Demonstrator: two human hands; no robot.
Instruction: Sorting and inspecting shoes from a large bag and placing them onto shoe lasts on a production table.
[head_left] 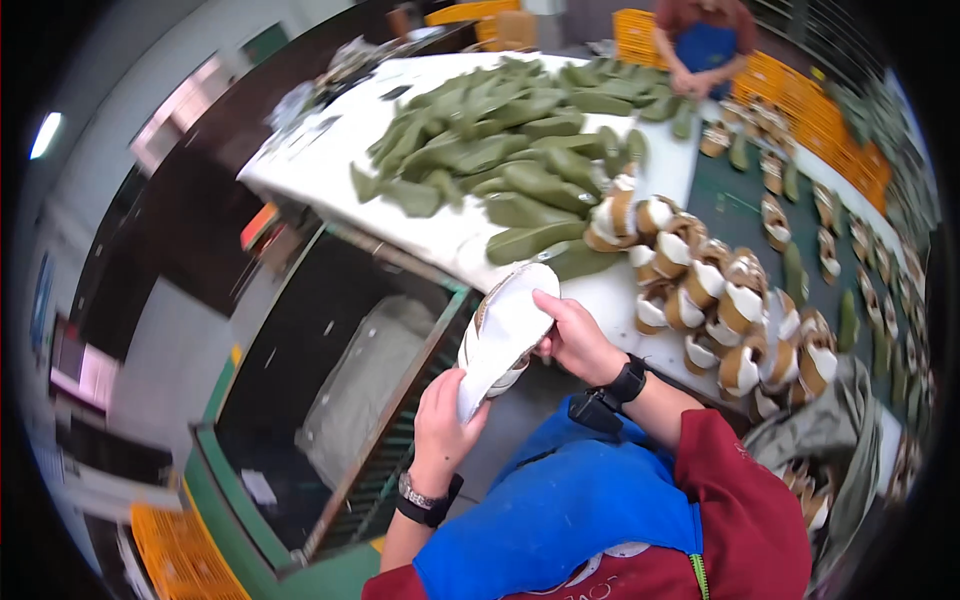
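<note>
A white sandal with straps and a pale sole is held in front of my body, tilted, between both hands. My left hand grips its lower end. My right hand is closed on its upper end, thumb on the white face and fingers behind. A strap with tan edging shows along the sandal's left side. To the right of my right hand, brown-and-white wedge sandals are heaped on the white table's corner. Beyond the held sandal lies a pile of green shoe-shaped pieces.
A dark green conveyor belt carries rows of sandals on the right. One co-worker stands at the far side near orange crates. On my left is a green-framed bin holding a grey sheet. Another orange crate sits lower left.
</note>
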